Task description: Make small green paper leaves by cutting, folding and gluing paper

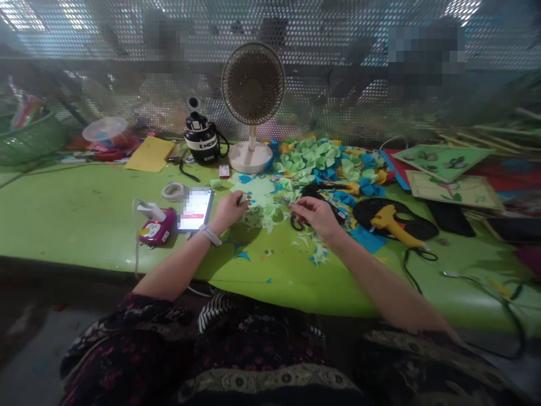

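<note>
My left hand (230, 211), with a pale watch on its wrist, is closed in a pinch just right of the phone (195, 210). What its fingertips hold is too small to make out. My right hand (316, 216) is closed round a pair of scissors; a short metal tip points left from the fingers and a black handle loop (297, 223) shows below them. Between and beyond the hands lie pale green paper pieces (258, 186) and pointed offcuts (264, 219). Behind my right hand is a heap of folded green, blue and yellow paper shapes (319, 158).
A fan (252, 90) and a black bottle (202, 141) stand at the back against a perforated metal screen. Left are a tape roll (173, 192) and a purple power socket (158, 230) with a cable. A yellow glue gun (391, 223) and decorated cards (454, 189) lie right.
</note>
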Demonstrator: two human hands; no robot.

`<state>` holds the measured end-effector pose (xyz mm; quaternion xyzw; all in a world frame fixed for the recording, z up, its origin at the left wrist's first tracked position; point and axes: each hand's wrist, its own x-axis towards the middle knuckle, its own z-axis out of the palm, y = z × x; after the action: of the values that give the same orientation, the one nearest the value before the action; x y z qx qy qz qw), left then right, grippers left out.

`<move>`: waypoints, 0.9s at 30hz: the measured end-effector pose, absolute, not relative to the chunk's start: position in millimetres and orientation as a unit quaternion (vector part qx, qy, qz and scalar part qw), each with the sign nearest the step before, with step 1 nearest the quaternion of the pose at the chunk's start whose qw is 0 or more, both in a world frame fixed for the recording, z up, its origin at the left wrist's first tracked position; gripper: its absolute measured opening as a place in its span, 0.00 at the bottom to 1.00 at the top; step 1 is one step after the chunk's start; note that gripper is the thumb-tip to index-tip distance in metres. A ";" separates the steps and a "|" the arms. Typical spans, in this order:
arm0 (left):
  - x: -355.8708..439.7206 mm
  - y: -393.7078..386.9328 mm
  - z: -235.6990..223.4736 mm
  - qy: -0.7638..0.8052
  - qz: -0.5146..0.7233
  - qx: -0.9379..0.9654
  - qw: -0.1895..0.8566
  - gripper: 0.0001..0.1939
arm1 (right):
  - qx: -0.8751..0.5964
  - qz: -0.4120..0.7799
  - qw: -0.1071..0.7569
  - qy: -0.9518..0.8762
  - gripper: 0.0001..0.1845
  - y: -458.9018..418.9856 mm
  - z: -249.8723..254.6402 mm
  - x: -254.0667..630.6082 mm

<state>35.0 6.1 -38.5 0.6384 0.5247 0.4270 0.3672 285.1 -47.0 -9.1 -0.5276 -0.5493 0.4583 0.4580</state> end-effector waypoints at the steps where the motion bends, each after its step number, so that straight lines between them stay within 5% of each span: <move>1: 33.4 6.3 -38.2 0.543 0.403 0.659 0.331 0.08 | -0.529 0.459 0.458 -0.547 0.24 -45.6 -9.7 286.0; 9: 39.1 -5.4 -29.7 0.453 0.419 0.764 0.191 0.16 | -0.524 0.483 0.449 -0.539 0.22 -45.1 -10.7 285.9; 27: 48.6 -2.8 -44.9 0.398 0.371 0.805 0.235 0.06 | -0.505 0.543 0.281 -0.609 0.12 -50.0 -15.4 278.1</move>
<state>48.6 -2.8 -44.9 0.8051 0.3983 0.3712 0.2354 278.1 -50.0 -15.4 -0.5050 -0.6094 0.5429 0.2810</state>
